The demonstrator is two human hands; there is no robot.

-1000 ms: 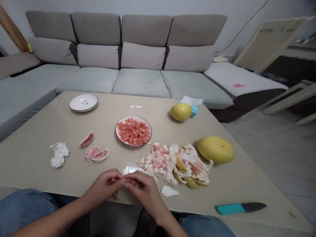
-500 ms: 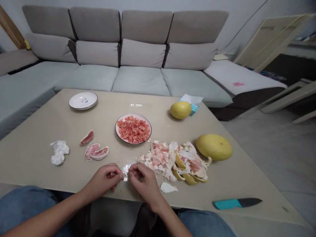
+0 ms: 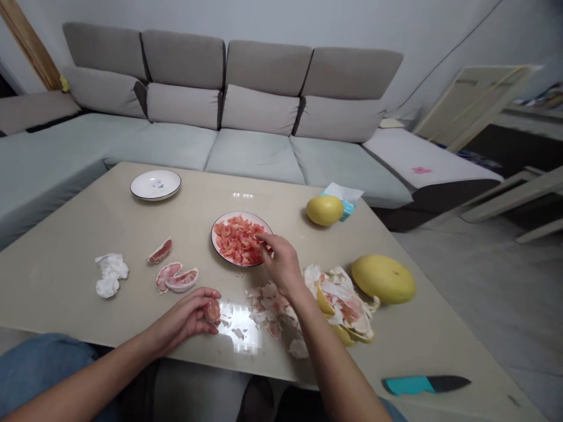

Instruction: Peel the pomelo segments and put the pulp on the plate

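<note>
Plate (image 3: 215, 246) of pomelo flesh (image 3: 237, 240) on the table (image 3: 65, 287), peel heap (image 3: 343, 299) to its right, knife (image 3: 422, 384) in front, sofa (image 3: 255, 158) behind.

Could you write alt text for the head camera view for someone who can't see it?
A person's right hand reaches over a plate of pink pomelo flesh, while the left hand cradles a peeled segment at the edge of a beige table. Torn pith and yellow peel lie beside a whole pomelo.

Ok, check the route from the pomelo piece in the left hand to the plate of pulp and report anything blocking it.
Nothing visible stands between the pomelo piece in the left hand and the plate of pulp. The right hand reaches over the plate's right side, but the near edge is free.
</note>
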